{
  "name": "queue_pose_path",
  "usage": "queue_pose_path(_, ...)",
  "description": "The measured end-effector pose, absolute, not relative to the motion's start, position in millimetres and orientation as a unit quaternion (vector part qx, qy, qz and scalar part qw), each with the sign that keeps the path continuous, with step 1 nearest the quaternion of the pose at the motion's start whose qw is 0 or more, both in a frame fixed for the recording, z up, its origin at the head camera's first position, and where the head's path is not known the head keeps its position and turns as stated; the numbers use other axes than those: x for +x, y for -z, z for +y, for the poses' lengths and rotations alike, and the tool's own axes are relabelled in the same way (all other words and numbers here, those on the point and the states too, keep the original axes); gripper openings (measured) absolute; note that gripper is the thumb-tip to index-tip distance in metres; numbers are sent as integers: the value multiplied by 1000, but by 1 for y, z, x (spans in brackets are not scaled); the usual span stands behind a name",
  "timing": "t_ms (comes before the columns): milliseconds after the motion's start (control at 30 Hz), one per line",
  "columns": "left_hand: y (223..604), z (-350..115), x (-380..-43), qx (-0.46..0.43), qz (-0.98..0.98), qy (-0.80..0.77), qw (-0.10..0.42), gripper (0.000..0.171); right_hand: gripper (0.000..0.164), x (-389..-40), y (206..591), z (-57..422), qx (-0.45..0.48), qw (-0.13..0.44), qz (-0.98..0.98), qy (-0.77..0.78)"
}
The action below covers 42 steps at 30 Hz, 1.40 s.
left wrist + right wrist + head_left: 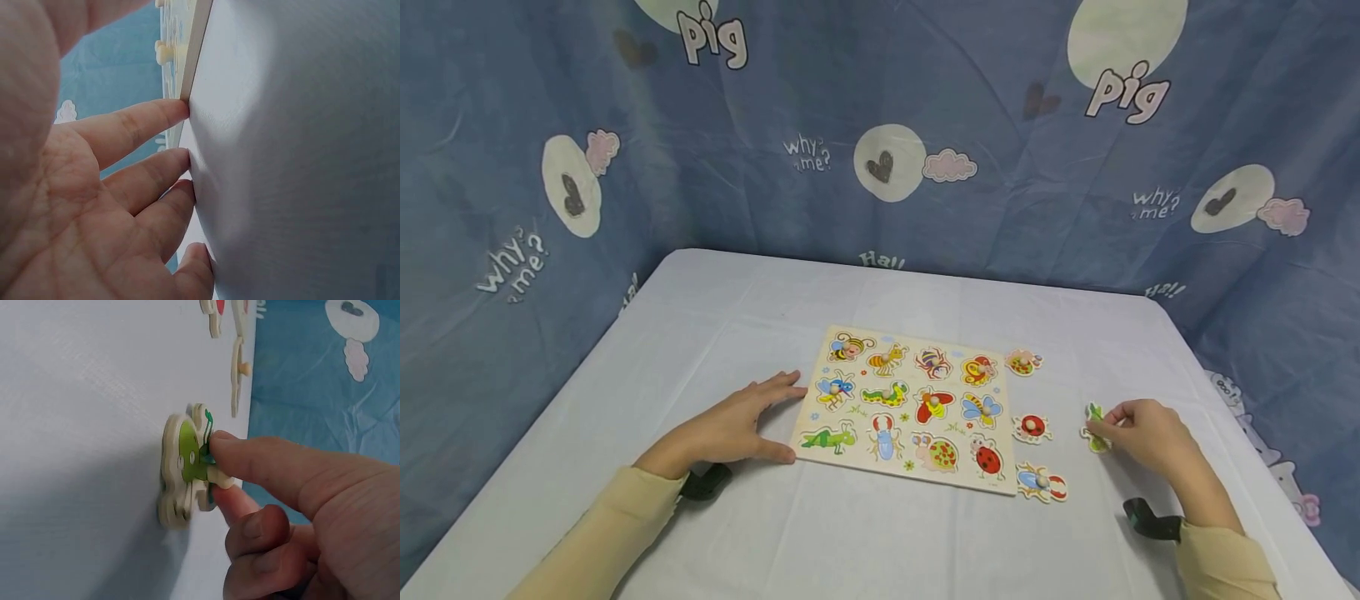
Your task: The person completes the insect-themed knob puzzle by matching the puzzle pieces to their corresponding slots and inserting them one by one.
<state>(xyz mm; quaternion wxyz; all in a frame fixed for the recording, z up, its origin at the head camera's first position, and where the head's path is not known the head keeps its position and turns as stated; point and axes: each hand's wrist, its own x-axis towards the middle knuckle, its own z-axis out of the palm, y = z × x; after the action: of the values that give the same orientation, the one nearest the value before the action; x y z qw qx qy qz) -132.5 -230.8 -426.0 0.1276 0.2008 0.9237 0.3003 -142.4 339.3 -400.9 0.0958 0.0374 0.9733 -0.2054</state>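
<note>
A wooden insect peg puzzle board lies on the white table. My left hand rests with spread fingers at its left edge, the index fingertip right at the board's side. To the right of the board, my right hand pinches the knob of a green grasshopper puzzle piece between thumb and fingers. The piece is close over the tabletop. Knobbed pieces fill the board's upper two rows; its bottom row shows printed insects without knobs.
Along the board's right side lie a snail piece, a ladybug piece and a blue beetle piece. A blue printed cloth hangs behind the white table.
</note>
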Motion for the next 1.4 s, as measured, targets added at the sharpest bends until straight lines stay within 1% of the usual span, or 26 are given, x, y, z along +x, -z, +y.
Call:
queue_pose_path(300, 425, -231, -131, 202, 922, -303, 127, 93, 33, -152, 403, 334, 21, 106, 969, 220)
queue_pose_path(533, 425, -231, -131, 202, 922, -303, 129, 93, 31, -153, 404, 332, 12, 109, 967, 229)
queue_pose_path(833, 424, -231, -131, 206, 923, -300, 125, 93, 35, -149, 403, 330, 48, 102, 970, 216)
queue_pose_path(1167, 424, -231, -131, 205, 924, -296, 127, 93, 28, -150, 404, 323, 20, 82, 970, 227)
queue_pose_path(1400, 424, -231, -131, 203, 924, -297, 130, 94, 28, -155, 396, 299, -21, 72, 965, 251)
